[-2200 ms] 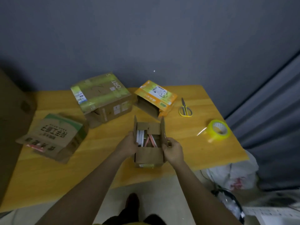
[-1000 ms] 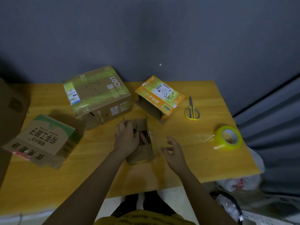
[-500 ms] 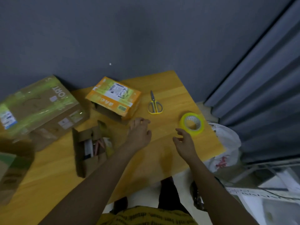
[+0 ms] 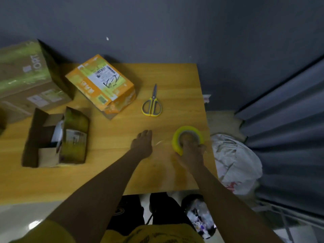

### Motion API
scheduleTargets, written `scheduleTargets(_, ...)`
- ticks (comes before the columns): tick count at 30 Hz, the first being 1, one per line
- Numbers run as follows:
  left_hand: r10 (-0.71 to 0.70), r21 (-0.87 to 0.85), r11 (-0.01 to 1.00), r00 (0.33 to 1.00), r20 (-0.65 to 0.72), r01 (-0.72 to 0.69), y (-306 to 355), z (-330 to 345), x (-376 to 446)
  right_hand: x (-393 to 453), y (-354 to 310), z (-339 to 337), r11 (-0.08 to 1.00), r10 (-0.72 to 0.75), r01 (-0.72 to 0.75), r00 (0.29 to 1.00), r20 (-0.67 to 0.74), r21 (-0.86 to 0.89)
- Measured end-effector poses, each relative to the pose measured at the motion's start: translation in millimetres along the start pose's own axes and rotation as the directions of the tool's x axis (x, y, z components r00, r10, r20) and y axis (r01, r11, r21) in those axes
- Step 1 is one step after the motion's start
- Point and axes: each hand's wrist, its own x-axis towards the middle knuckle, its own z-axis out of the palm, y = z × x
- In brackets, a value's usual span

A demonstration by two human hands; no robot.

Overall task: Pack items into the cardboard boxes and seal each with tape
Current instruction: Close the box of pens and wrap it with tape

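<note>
A yellow tape roll lies near the right edge of the wooden table. My right hand grips it, with fingers reaching into its core. A loose strip of clear tape trails left from the roll toward my left hand, which hovers flat and open over the tabletop. A small brown cardboard box stands at the left with its flaps open and items showing inside. Yellow-handled scissors lie shut behind my hands.
An orange box with a shipping label leans behind the small box. A larger brown box wrapped in green tape sits at the far left. A white plastic bag lies on the floor beside the table's right edge, before a dark curtain.
Both hands left the small box and moved right. My right hand reached the tape roll and took hold of it. The view swung right, leaving the small box at the left.
</note>
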Motion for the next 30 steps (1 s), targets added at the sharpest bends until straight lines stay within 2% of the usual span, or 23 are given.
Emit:
scheduleTargets(2, -0.014, 0.014, 1.0, 1.0, -0.023, 0.014, 2, 3, 8, 3, 4, 5, 0.996, -0.06, 0.063, 0.997, 0.053, -0.056)
scheduleTargets(5, -0.021, 0.04, 0.999, 0.998, -0.061, 0.023, 2, 5, 22, 6, 9, 12, 0.987, -0.143, 0.14, 0.989, -0.028, -0.082)
scheduleTargets(7, -0.019, 0.048, 0.999, 0.997, -0.068, 0.022, 1, 6, 32, 10, 10, 12, 0.986, -0.157, 0.154, 0.986, -0.048, -0.065)
scheduleTargets(11, -0.016, 0.028, 0.999, 0.994, -0.104, 0.019, 0, 11, 43, 16, 5, 5, 0.989, -0.141, 0.141, 0.99, -0.001, -0.05)
scheduleTargets(17, 0.085, 0.228, 0.972, 0.989, -0.123, -0.056, -1, 6, 55, 21, 4, -4, 0.993, -0.117, 0.112, 0.987, 0.113, 0.043)
scheduleTargets(20, 0.169, 0.307, 0.942, 0.981, -0.092, -0.133, -5, 4, 56, 17, -3, -11, 0.991, -0.134, 0.134, 0.987, 0.085, 0.003)
scheduleTargets(23, 0.204, 0.302, 0.938, 0.975, -0.082, -0.171, -10, 5, 55, 13, -11, -25, 0.982, -0.174, 0.177, 0.984, 0.047, -0.066)
scheduleTargets(26, 0.223, 0.273, 0.943, 0.971, -0.09, -0.191, -19, 7, 52, 7, -19, -40, 0.964, -0.22, 0.231, 0.971, 0.091, -0.131)
scheduleTargets(30, 0.245, 0.227, 0.949, 0.964, -0.104, -0.217, -27, 8, 49, 4, -36, -55, 0.96, -0.231, 0.246, 0.966, 0.119, -0.131)
